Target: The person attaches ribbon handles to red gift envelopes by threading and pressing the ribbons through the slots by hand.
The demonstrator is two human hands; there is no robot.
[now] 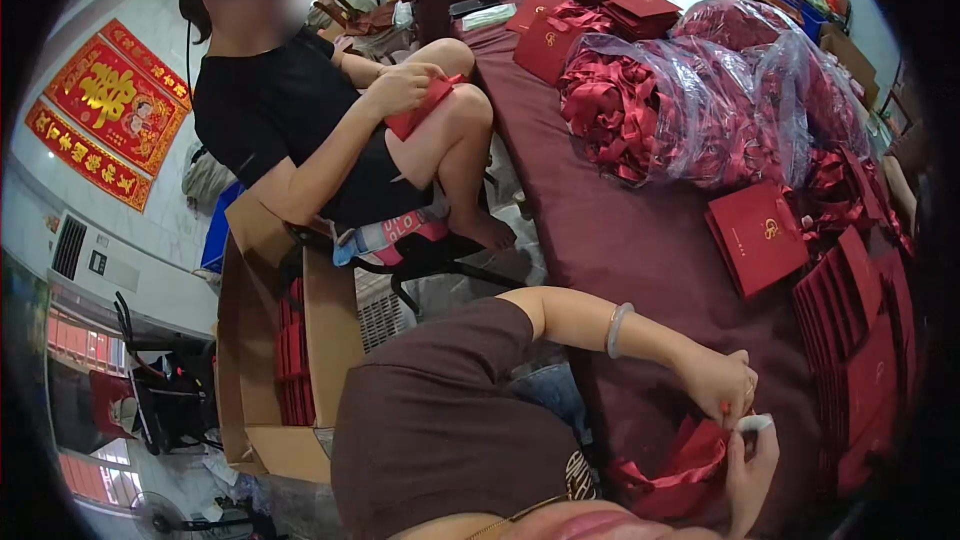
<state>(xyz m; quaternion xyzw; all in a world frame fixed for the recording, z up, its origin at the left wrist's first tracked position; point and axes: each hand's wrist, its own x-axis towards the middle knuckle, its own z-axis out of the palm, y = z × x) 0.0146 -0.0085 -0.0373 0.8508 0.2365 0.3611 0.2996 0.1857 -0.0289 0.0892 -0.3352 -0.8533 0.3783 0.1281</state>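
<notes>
Far left: red-and-gold wall banner (115, 105), floor unit with a vent (97, 265). Then an open cardboard box (335, 345) on the floor, dark red bags (292, 370) packed in it. Behind it a co-worker (275, 120) in black, seated, fingers on a small red piece (427, 112) at the knee; bag or not, can't tell.

Next, the person's brown shirt (430, 430), and right of it the long table (600, 270) under a maroon cloth. Red ribbon (692, 455) lies in loose loops at the near edge, just beside the hands; a darker part under it could be a bag, unclear. Left hand (718, 385), bangle (618, 330) on that forearm: curled closed, pinching a thin red end. Right hand (752, 465), white wrap on one finger: finger and thumb brought together at the same end, nearly touching the left.

Step, my read: fine ribbon work, maybe knotting or threading. Next move probably calls for one hand pinching firm while the other draws the strand through, loops kept untangled.

Up the table, clear plastic (690, 110) full of red ribbon; farther right, a gold-printed bag (758, 238) lying flat, then a row of red bags (850, 320) leaning together.
</notes>
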